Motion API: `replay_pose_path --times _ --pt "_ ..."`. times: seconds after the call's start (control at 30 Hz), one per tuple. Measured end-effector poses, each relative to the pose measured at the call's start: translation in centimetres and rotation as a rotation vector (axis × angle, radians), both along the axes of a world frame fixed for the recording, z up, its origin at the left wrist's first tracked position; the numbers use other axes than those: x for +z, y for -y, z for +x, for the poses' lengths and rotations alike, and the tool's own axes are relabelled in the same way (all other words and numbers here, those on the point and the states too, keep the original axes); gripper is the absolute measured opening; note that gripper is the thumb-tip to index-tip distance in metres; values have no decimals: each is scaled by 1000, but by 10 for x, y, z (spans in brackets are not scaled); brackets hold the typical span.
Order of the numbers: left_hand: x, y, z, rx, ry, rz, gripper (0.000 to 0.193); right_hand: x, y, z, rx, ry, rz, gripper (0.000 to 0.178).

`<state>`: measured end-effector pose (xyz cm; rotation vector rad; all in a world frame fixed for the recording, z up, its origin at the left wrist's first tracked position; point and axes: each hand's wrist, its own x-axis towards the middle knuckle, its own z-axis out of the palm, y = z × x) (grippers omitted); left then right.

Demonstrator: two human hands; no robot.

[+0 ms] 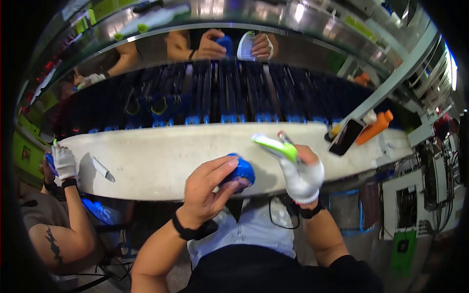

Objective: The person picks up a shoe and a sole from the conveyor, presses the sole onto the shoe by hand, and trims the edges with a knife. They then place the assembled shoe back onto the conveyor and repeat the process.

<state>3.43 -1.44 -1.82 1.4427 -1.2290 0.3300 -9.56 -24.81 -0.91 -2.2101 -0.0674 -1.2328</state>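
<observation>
My left hand (202,190), bare, grips a glossy blue shoe last (243,172), its rounded end showing past the fingertips. My right hand (303,178) wears a white glove that leaves some fingertips bare. It is closed on a white and lime-green shoe upper (276,145), slightly blurred. A small red-tipped piece (283,137) shows just beyond the upper; whether the hand holds it I cannot tell. Both hands are above the near part of a pale worktop (151,158), with a gap between the two things.
Dark rollers (215,93) with blue ends run behind the worktop, below a reflective panel. A phone (347,136) and an orange bottle (375,128) stand at the right. A white-handled knife-like tool (101,168) lies left, near a co-worker's gloved hand (64,161).
</observation>
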Motion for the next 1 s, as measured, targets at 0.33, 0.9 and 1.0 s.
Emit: replay_pose_path --times 0.33,0.9,1.0 --pt "0 -12 -36 101 -156 146 38 -13 -37 -48 195 -28 664 46" --pt "14 -35 -44 36 -130 260 38 -33 -75 -37 402 -178 402 40" --pt "13 -32 -43 40 -124 259 39 -39 -70 -37 422 -191 446 44"
